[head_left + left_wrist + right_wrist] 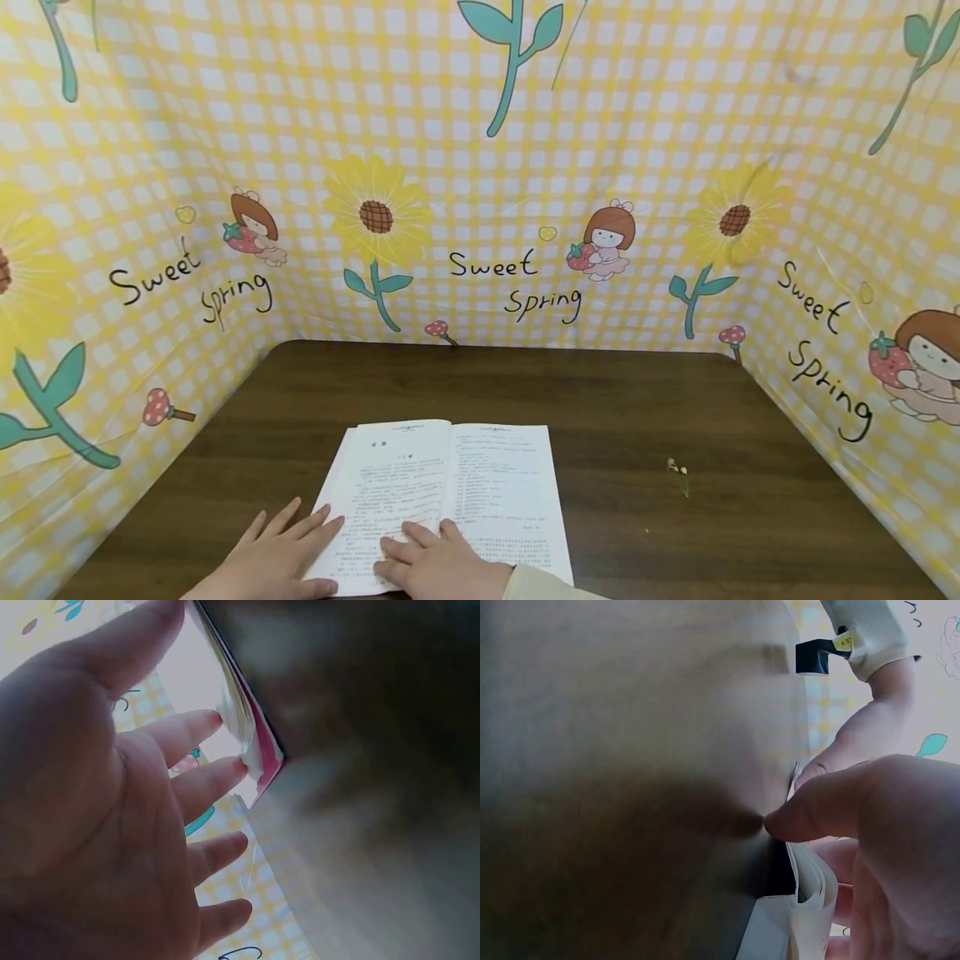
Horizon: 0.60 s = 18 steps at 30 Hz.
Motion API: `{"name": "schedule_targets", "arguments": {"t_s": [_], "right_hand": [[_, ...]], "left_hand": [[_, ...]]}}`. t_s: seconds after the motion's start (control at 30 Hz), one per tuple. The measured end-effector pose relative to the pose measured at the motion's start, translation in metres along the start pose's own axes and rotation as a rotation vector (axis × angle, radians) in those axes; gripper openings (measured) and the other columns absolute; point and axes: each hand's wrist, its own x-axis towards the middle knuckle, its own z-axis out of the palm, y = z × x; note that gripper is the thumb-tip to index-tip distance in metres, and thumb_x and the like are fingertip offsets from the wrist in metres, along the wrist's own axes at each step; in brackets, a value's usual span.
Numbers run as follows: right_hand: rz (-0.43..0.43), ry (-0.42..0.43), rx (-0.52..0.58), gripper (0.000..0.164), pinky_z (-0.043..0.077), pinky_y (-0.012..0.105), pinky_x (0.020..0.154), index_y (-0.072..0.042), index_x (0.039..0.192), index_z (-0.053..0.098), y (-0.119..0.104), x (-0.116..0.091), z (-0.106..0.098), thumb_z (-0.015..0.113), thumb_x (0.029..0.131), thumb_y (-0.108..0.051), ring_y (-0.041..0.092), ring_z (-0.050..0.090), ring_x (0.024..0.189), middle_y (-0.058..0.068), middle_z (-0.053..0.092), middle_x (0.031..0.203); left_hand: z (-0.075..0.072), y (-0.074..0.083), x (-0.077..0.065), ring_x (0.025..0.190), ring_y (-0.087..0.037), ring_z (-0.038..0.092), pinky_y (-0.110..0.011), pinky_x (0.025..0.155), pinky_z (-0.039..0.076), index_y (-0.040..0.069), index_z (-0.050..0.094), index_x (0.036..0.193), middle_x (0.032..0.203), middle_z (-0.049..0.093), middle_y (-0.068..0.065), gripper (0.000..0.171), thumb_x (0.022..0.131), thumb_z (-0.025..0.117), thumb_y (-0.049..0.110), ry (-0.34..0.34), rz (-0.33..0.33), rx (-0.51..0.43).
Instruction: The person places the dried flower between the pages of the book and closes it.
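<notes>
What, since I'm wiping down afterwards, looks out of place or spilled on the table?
A small flower sprig lies loose on the table, right of the open book, with a tiny yellow speck nearby. They look like stray bits, apart from the book. I see no spill.

Dark wood-grain table [637,400] enclosed on three sides by yellow-checked fabric [480,171], printed with sunflowers [377,217], "Sweet Spring" lettering [493,265]

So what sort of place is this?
Perhaps a small screened-off nook for reading at a desk: patterned cloth hangs along three sides of a brown table, and an open book lies on it.
</notes>
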Motion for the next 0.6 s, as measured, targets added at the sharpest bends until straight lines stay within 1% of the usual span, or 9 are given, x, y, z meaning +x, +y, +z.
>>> {"name": "schedule_targets", "arguments": {"t_s": [0.1, 0.23, 0.3, 0.4, 0.5, 0.6], "right_hand": [[-0.006, 0.003, -0.015, 0.059, 0.041, 0.049, 0.102, -0.028, 0.151, 0.045, 0.000, -0.001, 0.000, 0.048, 0.099, -0.056, 0.015, 0.029, 0.145, -0.010, 0.035, 0.157], [-0.020, 0.011, -0.018, 0.060, 0.041, 0.048, 0.102, -0.027, 0.152, 0.042, 0.003, -0.002, 0.001, 0.048, 0.100, -0.056, 0.016, 0.026, 0.146, -0.009, 0.033, 0.159], [-0.027, 0.008, 0.001, 0.060, 0.040, 0.049, 0.102, -0.027, 0.153, 0.041, 0.006, -0.002, 0.003, 0.048, 0.100, -0.055, 0.016, 0.024, 0.147, -0.009, 0.031, 0.159], [-0.038, 0.005, 0.031, 0.060, 0.039, 0.050, 0.103, -0.028, 0.154, 0.038, 0.008, -0.002, 0.005, 0.046, 0.101, -0.055, 0.016, 0.022, 0.148, -0.009, 0.029, 0.161], [-0.057, 0.004, 0.058, 0.059, 0.039, 0.050, 0.103, -0.027, 0.155, 0.037, 0.009, -0.004, 0.006, 0.044, 0.102, -0.053, 0.017, 0.020, 0.149, -0.007, 0.027, 0.162], [-0.087, 0.018, 0.062, 0.058, 0.038, 0.049, 0.105, -0.026, 0.155, 0.037, 0.011, -0.010, 0.005, 0.045, 0.103, -0.050, 0.019, 0.019, 0.149, -0.005, 0.025, 0.163]], "left_hand": [[0.000, 0.001, 0.000, 0.133, -0.066, 0.024, -0.085, 0.094, 0.011, -0.002, 0.052, 0.139, 0.144, 0.047, -0.029, 0.079, 0.085, 0.071, 0.052, 0.004, -0.016, 0.013], [-0.003, 0.006, 0.002, 0.134, -0.064, 0.025, -0.084, 0.095, 0.012, 0.002, 0.056, 0.138, 0.143, 0.050, -0.026, 0.080, 0.079, 0.075, 0.053, 0.008, -0.055, 0.046], [-0.004, 0.008, 0.003, 0.134, -0.062, 0.026, -0.084, 0.095, 0.013, 0.004, 0.058, 0.137, 0.142, 0.052, -0.024, 0.081, 0.076, 0.077, 0.054, 0.012, -0.073, 0.068], [-0.003, 0.006, 0.003, 0.133, -0.063, 0.027, -0.084, 0.095, 0.014, 0.005, 0.060, 0.135, 0.139, 0.054, -0.025, 0.082, 0.073, 0.077, 0.057, 0.026, -0.074, 0.090], [-0.002, 0.003, 0.003, 0.133, -0.063, 0.027, -0.084, 0.095, 0.015, 0.007, 0.061, 0.134, 0.138, 0.054, -0.026, 0.084, 0.070, 0.078, 0.058, 0.040, -0.074, 0.089], [-0.002, 0.003, 0.004, 0.133, -0.064, 0.027, -0.084, 0.095, 0.017, 0.009, 0.062, 0.134, 0.138, 0.054, -0.027, 0.084, 0.068, 0.078, 0.059, 0.051, -0.081, 0.096]]}}
